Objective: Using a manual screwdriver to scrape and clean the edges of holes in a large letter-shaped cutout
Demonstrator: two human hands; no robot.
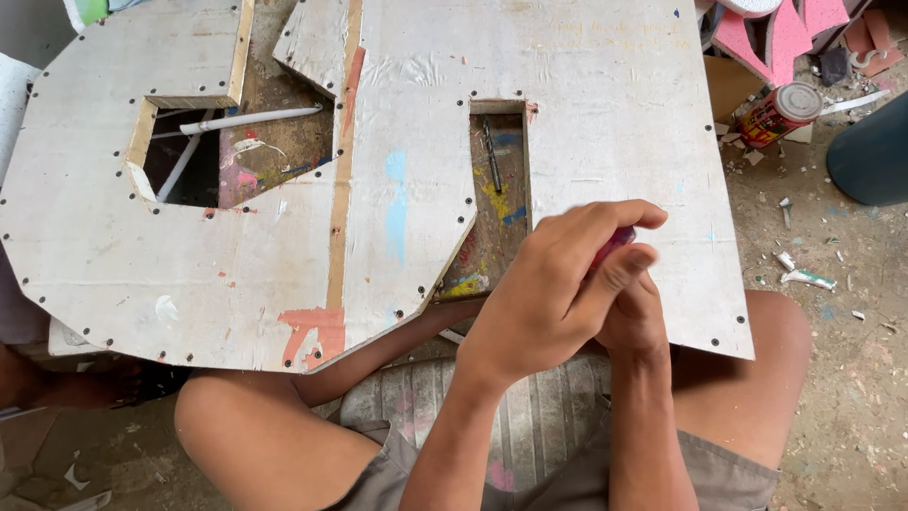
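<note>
Both forearms rise from the lower edge of the view and meet above the lap. The left hand [549, 293] lies on top, fingers curled and thumb extended, covering the right hand [636, 317], whose fingers are folded beneath it. Bare knees spread apart.

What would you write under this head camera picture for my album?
Both hands, left hand over right hand, clasp a small red thing above a white cut-out board, red can on the dusty floor.

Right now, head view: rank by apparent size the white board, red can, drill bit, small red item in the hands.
1. white board
2. red can
3. drill bit, thin but long
4. small red item, mostly hidden by both hands, so unsure
</note>
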